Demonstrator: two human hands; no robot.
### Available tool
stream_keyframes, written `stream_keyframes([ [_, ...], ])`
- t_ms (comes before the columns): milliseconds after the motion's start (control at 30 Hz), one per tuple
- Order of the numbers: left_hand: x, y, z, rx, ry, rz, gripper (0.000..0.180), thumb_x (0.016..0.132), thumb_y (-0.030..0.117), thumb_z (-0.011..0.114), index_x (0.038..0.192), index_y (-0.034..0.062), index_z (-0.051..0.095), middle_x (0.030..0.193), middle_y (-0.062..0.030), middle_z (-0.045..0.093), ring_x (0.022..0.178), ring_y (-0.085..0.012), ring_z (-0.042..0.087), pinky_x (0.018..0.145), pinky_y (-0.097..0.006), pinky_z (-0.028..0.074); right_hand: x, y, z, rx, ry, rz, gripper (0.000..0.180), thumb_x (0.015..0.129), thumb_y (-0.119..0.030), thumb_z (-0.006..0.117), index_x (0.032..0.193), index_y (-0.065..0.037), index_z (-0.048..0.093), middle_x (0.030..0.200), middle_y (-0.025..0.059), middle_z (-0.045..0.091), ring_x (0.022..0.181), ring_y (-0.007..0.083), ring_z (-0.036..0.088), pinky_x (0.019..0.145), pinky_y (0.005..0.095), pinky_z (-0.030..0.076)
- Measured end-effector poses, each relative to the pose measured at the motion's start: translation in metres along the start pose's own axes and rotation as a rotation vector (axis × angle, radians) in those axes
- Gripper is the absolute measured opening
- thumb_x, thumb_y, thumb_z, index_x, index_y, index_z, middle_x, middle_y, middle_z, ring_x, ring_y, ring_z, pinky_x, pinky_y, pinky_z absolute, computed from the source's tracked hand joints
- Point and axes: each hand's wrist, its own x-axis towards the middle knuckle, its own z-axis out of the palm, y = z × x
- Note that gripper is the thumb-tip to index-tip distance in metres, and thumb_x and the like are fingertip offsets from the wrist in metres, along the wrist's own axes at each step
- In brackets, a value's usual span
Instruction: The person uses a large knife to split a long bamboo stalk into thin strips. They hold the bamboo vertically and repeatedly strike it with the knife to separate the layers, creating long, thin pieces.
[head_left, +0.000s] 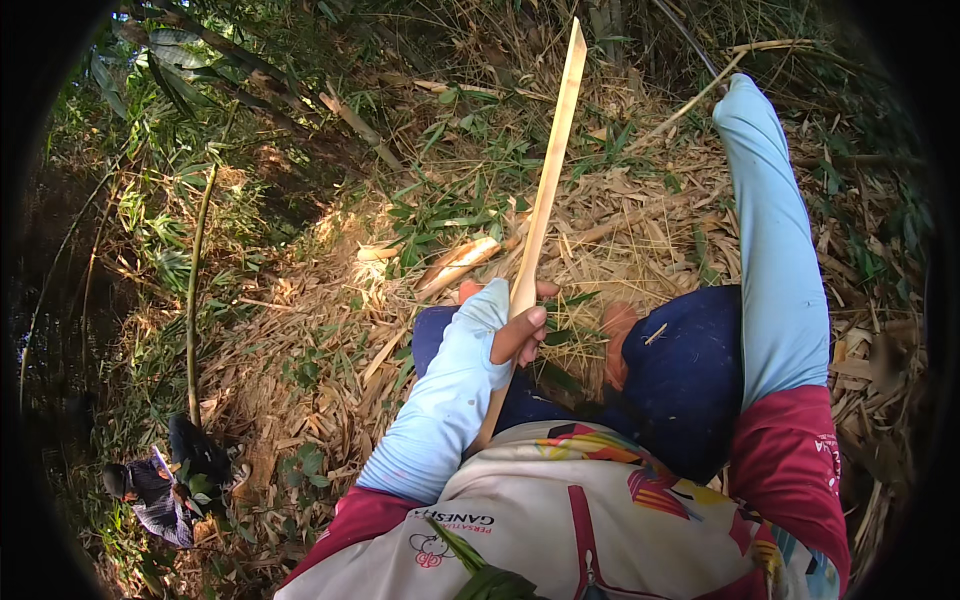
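A long, pale split bamboo strip (553,165) stands tilted in front of me, its narrow tip pointing away. My left hand (522,335) is wrapped around its lower part, thumb across the front. Below the grip the strip runs down behind my forearm toward my waist. Out to the far right, my right hand (737,88) is raised at the end of a stretched arm, mostly covered by a light blue sleeve. From it a long, thin, dark blade (688,36) seems to reach up past the picture's edge; the fingers are hidden.
A short split bamboo piece (458,266) lies beyond my left hand. Dry leaves and grass cover the ground around my bent knees (685,380). A thin upright stem (197,290) rises at left. Another person (160,495) sits at lower left. A light stick (690,105) slants near my right hand.
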Motion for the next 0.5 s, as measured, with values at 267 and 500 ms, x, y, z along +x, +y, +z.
stream_keyframes([
  [267,0.003,0.024,-0.009,-0.236,-0.050,0.119,0.058,0.093,0.028,0.058,0.137,-0.0060,0.042,0.077,-0.0107,0.061,0.056,-0.0159,0.054,0.053,-0.027,0.046,-0.008,0.020,0.005,0.498,-0.120,-0.118,0.053,0.070,-0.007,0.070,0.121,-0.003,0.055,0.071,-0.0013,0.045,0.065,0.0101,0.042,0.064,0.0265,0.042],
  [500,0.002,0.036,-0.009,-0.329,-0.043,0.273,0.057,0.096,0.028,0.055,0.138,-0.0067,0.041,0.079,-0.0103,0.060,0.058,-0.0135,0.050,0.055,-0.025,0.044,-0.093,-0.019,-0.013,1.016,-0.049,-0.480,0.051,0.076,-0.009,0.066,0.126,-0.004,0.054,0.076,-0.0006,0.049,0.064,0.0099,0.044,0.062,0.0274,0.042],
])
